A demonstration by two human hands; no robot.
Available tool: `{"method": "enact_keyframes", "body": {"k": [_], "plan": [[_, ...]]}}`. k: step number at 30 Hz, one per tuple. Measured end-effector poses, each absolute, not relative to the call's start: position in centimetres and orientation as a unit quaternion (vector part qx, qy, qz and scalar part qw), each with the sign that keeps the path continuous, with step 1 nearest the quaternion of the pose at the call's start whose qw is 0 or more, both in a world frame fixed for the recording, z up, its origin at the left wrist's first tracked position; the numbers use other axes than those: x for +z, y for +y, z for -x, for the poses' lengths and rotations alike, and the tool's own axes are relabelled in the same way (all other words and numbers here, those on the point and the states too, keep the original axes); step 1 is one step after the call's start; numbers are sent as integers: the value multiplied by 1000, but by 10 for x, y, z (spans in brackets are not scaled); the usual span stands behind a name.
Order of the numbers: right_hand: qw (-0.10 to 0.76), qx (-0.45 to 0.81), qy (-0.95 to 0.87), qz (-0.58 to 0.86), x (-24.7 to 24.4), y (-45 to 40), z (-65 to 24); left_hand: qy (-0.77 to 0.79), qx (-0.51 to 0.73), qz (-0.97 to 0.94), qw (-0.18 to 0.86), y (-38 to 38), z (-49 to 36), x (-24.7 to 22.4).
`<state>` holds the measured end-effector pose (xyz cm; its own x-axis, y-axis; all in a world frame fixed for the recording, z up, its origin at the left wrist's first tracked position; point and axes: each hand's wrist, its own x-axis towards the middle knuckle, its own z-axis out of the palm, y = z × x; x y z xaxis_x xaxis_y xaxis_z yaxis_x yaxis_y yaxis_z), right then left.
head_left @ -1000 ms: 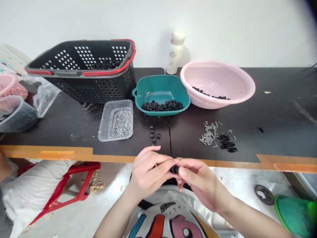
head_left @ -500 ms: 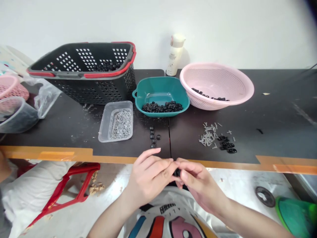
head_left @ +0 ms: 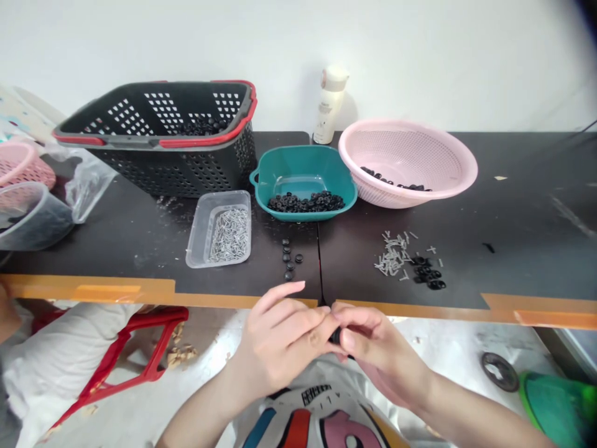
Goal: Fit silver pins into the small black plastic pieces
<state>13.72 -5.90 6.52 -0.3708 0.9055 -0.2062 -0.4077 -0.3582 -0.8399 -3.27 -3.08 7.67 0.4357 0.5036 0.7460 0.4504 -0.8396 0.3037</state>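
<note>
Just in front of the table edge, my left hand and my right hand meet fingertip to fingertip. Pinched between them is a small black round part, mostly covered by the fingers. Past my left hand, several black round caps lie in a short row on the table. Beyond my right hand are a loose heap of small metal pins and a cluster of shiny black parts.
A clear tray of metal pins, a teal basin and a pink colander holding black parts stand behind. Further left is a black basket; a white bottle stands by the wall. Another person's sleeve shows at left.
Both hands stay together on the black part, sinking very slightly toward me with small finger shifts. The things on the table keep their places.
</note>
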Motion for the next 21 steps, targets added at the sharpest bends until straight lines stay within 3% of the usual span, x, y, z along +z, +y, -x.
{"method": "enact_keyframes", "body": {"k": [5, 11, 21], "plan": [[460, 757, -319, 337, 60, -58, -134, 289, 469, -834, 39, -29, 30, 72], [394, 788, -357, 310, 55, -48, -139, 305, 465, -830, 50, -25, 33, 74], [427, 776, -327, 328, 46, -54, -139, 306, 455, -832, 85, -31, 29, 61]]}}
